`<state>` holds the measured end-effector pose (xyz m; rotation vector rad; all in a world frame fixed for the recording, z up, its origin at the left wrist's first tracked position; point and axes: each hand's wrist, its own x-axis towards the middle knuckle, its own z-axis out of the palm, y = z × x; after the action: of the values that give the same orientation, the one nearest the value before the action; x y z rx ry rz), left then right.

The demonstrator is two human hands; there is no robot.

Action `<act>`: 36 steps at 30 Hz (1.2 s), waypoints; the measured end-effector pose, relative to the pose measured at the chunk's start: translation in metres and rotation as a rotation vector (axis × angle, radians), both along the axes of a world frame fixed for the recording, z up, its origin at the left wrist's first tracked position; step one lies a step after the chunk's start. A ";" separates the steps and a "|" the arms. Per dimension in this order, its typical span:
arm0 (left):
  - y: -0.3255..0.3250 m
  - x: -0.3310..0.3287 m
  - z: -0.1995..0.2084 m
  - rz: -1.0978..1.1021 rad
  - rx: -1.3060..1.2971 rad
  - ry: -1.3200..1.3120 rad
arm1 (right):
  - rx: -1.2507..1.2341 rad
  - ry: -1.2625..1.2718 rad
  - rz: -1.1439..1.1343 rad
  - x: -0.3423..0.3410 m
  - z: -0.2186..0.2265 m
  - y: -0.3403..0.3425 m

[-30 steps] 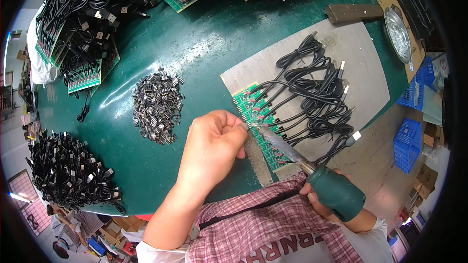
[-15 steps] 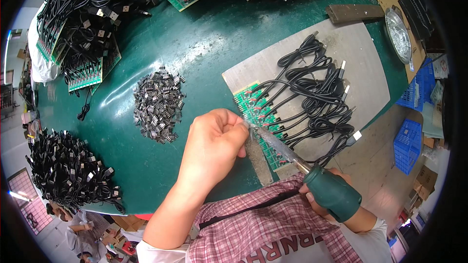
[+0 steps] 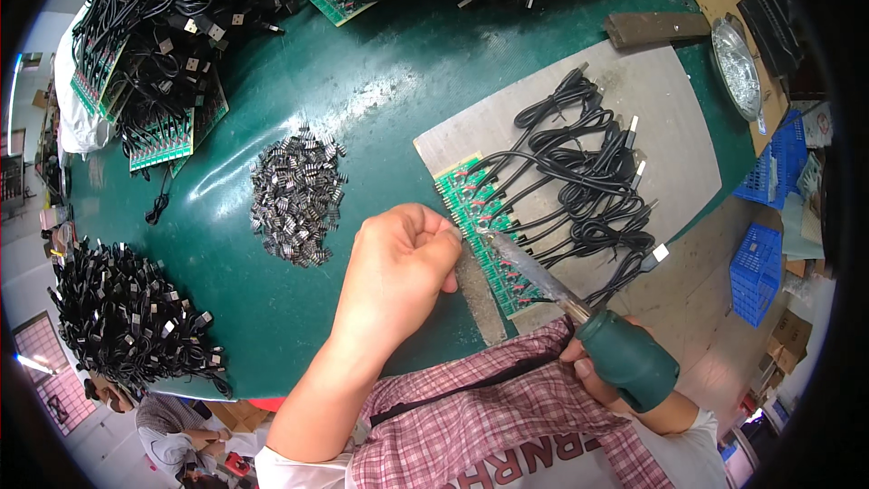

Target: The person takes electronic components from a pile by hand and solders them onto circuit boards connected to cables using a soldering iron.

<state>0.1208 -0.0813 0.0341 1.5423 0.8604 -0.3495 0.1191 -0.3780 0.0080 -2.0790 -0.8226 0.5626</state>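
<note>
A green circuit board panel (image 3: 478, 225) lies on the grey board's left part, with black cables (image 3: 579, 163) joined along its right side. At the panel's left edge, my left hand (image 3: 398, 254) is closed in a pinch; whatever sits between thumb and forefinger is too small and hidden to name. My right hand (image 3: 590, 378) grips the green handle of a soldering iron (image 3: 629, 358) from below and behind. Its metal shaft slants up and left over the panel, with the tip just right of my left fingertips.
A heap of small black-and-metal connectors (image 3: 297, 199) lies left of my left hand. Bundled USB cables (image 3: 136, 317) are piled at the near left. More boards with cables (image 3: 163, 140) are stacked far left. A metal dish (image 3: 738, 68) and a brown bar (image 3: 656, 29) stand far right.
The soldering iron has drawn back a little to the right, its tip now farther from my left fingertips. My left hand stays at the panel's edge.
</note>
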 end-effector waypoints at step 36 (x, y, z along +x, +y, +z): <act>0.000 -0.017 0.003 0.057 -0.028 -0.070 | -0.171 0.159 0.077 0.015 0.026 0.006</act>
<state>0.1034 -0.0815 0.0373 1.4923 0.8394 -0.2634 0.1336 -0.3718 0.0335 -2.1296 -0.7871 0.8551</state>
